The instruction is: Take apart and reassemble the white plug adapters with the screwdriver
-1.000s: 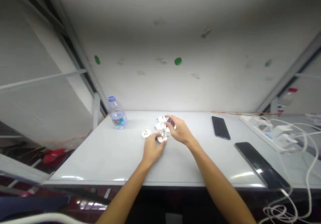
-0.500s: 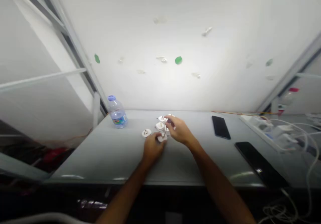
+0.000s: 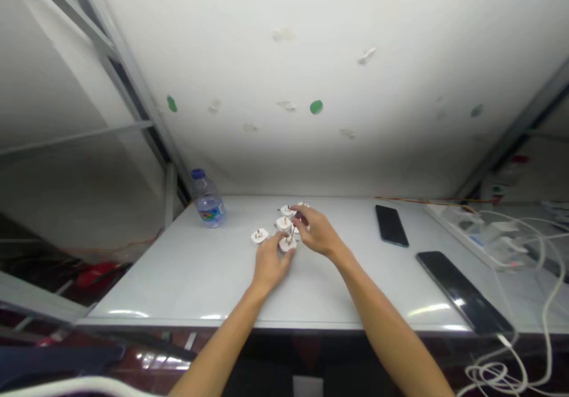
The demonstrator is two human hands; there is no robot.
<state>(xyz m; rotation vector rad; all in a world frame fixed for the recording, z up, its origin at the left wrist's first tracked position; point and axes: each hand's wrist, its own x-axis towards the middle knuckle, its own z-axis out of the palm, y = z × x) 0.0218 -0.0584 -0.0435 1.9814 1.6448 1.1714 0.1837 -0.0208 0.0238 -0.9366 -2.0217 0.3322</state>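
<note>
My left hand (image 3: 268, 263) rests on the table with thumb and fingers closed around a white plug (image 3: 288, 244), its prongs facing up. Over it, my right hand (image 3: 316, 231) pinches a thin screwdriver (image 3: 293, 231), held nearly upright with its tip down at the plug; its handle is mostly hidden by the fingers. Just behind the hands, more white plugs (image 3: 283, 224) sit in a cluster, partly covered by my right hand. A single white plug (image 3: 259, 236) lies apart to the left, also prongs up.
A water bottle (image 3: 208, 200) stands at the back left. To the right lie a smaller phone (image 3: 391, 226) and a larger phone (image 3: 462, 290) with a white cable. A power strip (image 3: 471, 240) with plugs and cables runs along the right side. A white wall (image 3: 284, 160) closes off the back.
Both hands keep nearly the same place and hold, the screwdriver still at the plug. The light has changed: the wall is darker, while the table and arms look brighter.
</note>
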